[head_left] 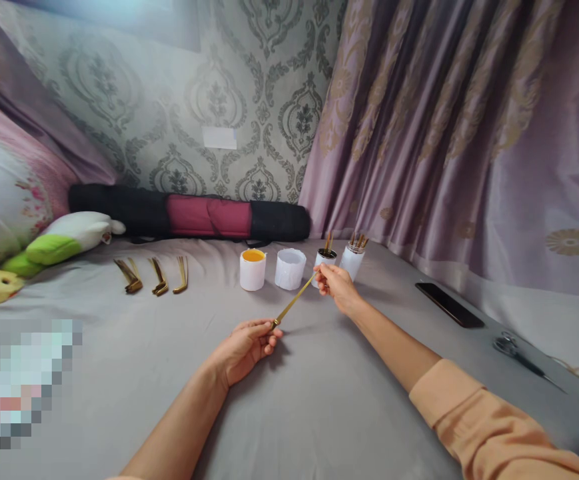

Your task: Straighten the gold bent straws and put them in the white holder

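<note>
A thin yellow-brown strip stretches diagonally between my hands; its exact material I cannot make out. My left hand is closed on the strip's lower end, where a small folded or knotted bit shows at the fingertips. Pinching the upper end is my right hand, in front of a white-wrapped cup with a dark inside and a few thin sticks. To its right stands another white-wrapped jar full of similar sticks. A translucent white cup and a cup with orange-yellow inside stand left of them.
Three small groups of bent golden strips, one a bundle, lie on the grey sheet at left. A black-and-red roll bag rests against the wall. A phone and a dark pointed tool lie at right, plush toys at left.
</note>
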`<state>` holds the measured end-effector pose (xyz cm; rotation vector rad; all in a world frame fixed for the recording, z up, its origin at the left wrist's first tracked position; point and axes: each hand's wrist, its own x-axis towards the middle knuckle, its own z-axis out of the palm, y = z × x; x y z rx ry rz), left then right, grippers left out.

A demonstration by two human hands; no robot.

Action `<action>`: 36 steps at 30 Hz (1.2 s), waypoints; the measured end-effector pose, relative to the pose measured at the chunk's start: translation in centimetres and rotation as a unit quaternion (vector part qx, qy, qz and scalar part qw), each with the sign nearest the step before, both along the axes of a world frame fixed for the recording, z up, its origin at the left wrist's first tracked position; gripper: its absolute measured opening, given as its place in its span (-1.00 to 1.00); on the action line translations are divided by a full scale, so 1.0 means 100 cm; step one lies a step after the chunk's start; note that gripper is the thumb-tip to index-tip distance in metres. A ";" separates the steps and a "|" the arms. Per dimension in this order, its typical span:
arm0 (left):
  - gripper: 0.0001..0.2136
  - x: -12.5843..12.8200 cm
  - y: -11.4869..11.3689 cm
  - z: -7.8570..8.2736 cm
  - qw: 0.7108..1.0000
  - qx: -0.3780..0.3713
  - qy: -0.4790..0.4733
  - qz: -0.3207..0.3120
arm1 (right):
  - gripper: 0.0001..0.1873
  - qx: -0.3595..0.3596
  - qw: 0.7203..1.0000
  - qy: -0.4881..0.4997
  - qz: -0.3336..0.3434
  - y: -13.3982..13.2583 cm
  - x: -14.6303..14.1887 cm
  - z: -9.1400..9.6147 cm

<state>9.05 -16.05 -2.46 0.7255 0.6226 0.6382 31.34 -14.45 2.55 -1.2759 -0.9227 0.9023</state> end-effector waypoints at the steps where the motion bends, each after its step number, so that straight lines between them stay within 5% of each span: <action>1: -0.89 0.000 0.000 0.000 1.000 0.001 0.000 0.001 | -0.80 0.000 1.000 -0.003 -0.001 0.000 0.000 -0.001; 26: -0.87 -0.001 0.001 0.000 1.000 -0.012 -0.011 0.020 | -0.85 -0.016 1.000 -0.002 -0.009 -0.004 0.008 -0.005; 36: -0.81 -0.003 0.002 0.002 0.999 -0.021 -0.011 0.027 | -0.86 0.008 0.999 0.016 -0.039 -0.009 0.023 0.014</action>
